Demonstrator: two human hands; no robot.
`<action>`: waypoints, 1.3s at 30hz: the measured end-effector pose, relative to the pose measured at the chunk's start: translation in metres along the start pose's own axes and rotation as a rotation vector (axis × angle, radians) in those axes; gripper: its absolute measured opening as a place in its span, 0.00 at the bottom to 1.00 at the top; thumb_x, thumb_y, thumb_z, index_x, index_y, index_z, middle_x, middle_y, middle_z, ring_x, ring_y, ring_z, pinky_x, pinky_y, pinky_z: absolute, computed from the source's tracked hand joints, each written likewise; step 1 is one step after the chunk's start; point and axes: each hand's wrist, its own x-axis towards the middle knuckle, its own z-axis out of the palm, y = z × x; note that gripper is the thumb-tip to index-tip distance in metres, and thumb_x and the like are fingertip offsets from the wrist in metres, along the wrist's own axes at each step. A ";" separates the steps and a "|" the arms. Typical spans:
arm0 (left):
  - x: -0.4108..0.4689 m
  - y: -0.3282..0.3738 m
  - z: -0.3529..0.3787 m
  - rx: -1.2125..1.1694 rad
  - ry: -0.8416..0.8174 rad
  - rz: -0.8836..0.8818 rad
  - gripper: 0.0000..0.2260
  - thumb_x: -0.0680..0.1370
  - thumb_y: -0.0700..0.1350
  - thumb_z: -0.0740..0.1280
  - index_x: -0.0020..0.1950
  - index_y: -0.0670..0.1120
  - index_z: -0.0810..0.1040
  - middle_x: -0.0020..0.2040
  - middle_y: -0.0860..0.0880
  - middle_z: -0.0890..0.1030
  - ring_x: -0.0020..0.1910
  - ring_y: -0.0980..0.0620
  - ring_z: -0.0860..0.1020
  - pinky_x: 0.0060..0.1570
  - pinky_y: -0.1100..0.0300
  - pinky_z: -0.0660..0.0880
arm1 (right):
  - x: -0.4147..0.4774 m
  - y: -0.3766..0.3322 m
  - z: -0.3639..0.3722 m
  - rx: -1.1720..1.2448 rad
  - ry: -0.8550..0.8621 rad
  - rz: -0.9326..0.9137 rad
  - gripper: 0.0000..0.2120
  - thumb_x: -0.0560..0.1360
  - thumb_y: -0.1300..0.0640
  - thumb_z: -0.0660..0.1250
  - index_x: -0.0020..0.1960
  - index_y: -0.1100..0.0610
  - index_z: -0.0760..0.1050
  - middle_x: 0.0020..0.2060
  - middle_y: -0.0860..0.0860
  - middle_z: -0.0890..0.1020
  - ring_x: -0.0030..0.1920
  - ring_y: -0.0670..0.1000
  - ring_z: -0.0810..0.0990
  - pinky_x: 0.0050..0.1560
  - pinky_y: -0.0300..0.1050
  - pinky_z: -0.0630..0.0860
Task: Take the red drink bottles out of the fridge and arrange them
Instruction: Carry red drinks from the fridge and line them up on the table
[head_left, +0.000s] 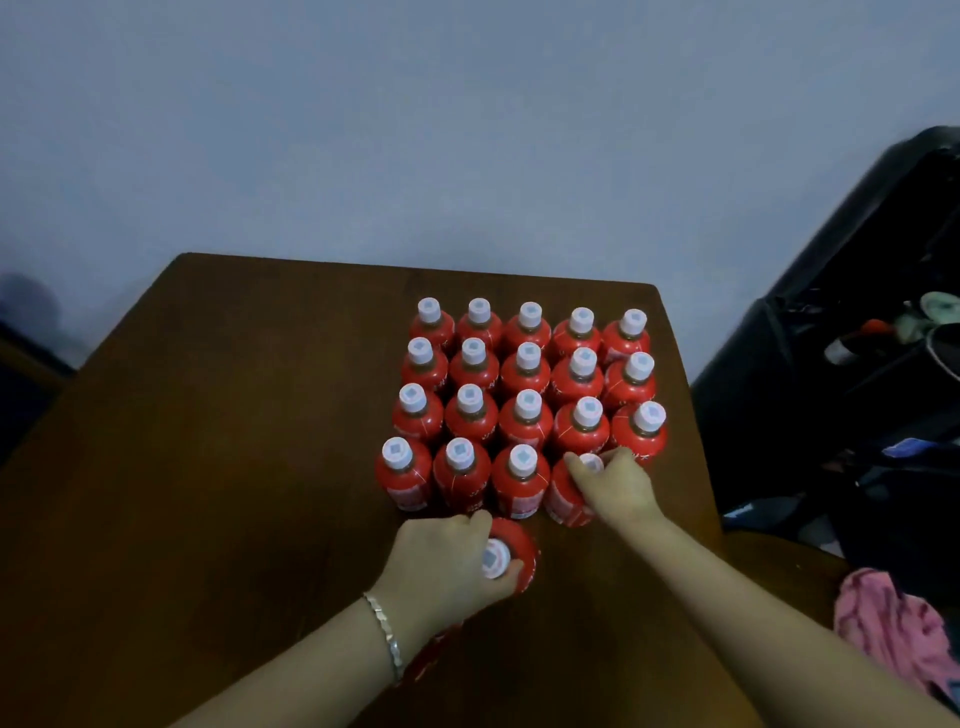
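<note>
Red drink bottles (525, 415) stand upright on the brown surface (234, 415) in a tight grid: three full rows of five and a near row of four. The right hand (618, 488) grips the fourth bottle (563, 499) of the near row around its cap and shoulder, close against its neighbour. The left hand (441, 566) grasps a loose bottle (517, 551) by the neck, just in front of the grid. The right-end place in the near row is unfilled.

Risk, as judged: the bottles are packed shoulder to shoulder, so a sideways nudge while seating either held bottle could topple neighbours in a chain. The unfilled place lies near the surface's right edge, and an overshoot there could send a bottle off.
</note>
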 end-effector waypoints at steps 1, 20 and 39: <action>0.003 0.001 0.000 0.007 0.005 0.003 0.18 0.72 0.67 0.55 0.47 0.53 0.68 0.45 0.56 0.78 0.43 0.56 0.76 0.37 0.64 0.63 | -0.007 0.002 -0.004 -0.080 0.029 -0.088 0.25 0.72 0.51 0.69 0.64 0.62 0.67 0.61 0.58 0.72 0.61 0.58 0.73 0.61 0.50 0.73; 0.029 0.050 -0.008 -0.043 0.101 0.122 0.17 0.76 0.60 0.60 0.50 0.48 0.76 0.47 0.53 0.75 0.45 0.54 0.75 0.38 0.65 0.65 | -0.026 0.096 -0.025 0.023 0.218 -0.131 0.38 0.60 0.53 0.80 0.67 0.55 0.68 0.62 0.53 0.77 0.62 0.54 0.75 0.62 0.48 0.73; 0.003 0.009 0.002 -0.071 -0.160 -0.219 0.21 0.70 0.62 0.67 0.55 0.51 0.71 0.56 0.53 0.70 0.57 0.54 0.71 0.54 0.61 0.71 | 0.003 0.063 0.000 0.328 0.060 0.345 0.40 0.73 0.52 0.69 0.75 0.62 0.49 0.68 0.63 0.67 0.67 0.63 0.69 0.67 0.55 0.67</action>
